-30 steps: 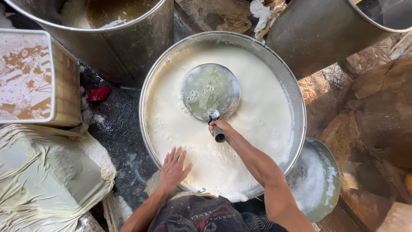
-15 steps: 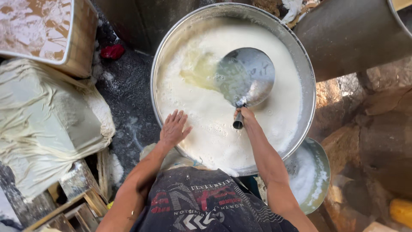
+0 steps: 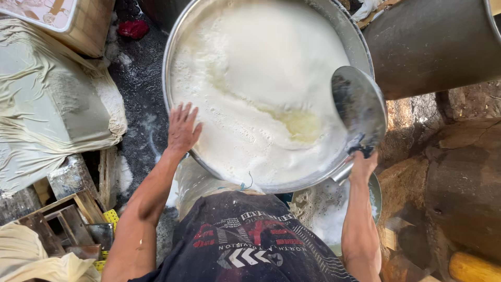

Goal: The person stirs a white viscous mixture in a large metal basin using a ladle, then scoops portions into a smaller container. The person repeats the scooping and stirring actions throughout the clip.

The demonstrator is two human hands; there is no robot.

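A big round metal vat (image 3: pixel 172 47) holds foamy white liquid (image 3: pixel 261 78) with a yellowish streak where it has parted. My left hand (image 3: pixel 182 129) rests flat, fingers spread, on the vat's near left rim. My right hand (image 3: pixel 361 163) grips the dark handle of a wide, flat metal ladle (image 3: pixel 357 107). The ladle is lifted and tilted on edge over the vat's right rim. I wear a dark printed shirt.
A smaller metal bowl of white foam (image 3: pixel 326 211) sits below the vat on the right. Another large metal drum (image 3: pixel 433 47) stands at top right. A cloth-covered block (image 3: pixel 49 109) and a wooden box mould (image 3: pixel 78 23) lie left. Wood pieces (image 3: pixel 68 219) at bottom left.
The ladle has swept from the middle of the liquid to the right rim and tipped up on edge. A yellowish gap opened in the foam. My left hand stayed on the rim.
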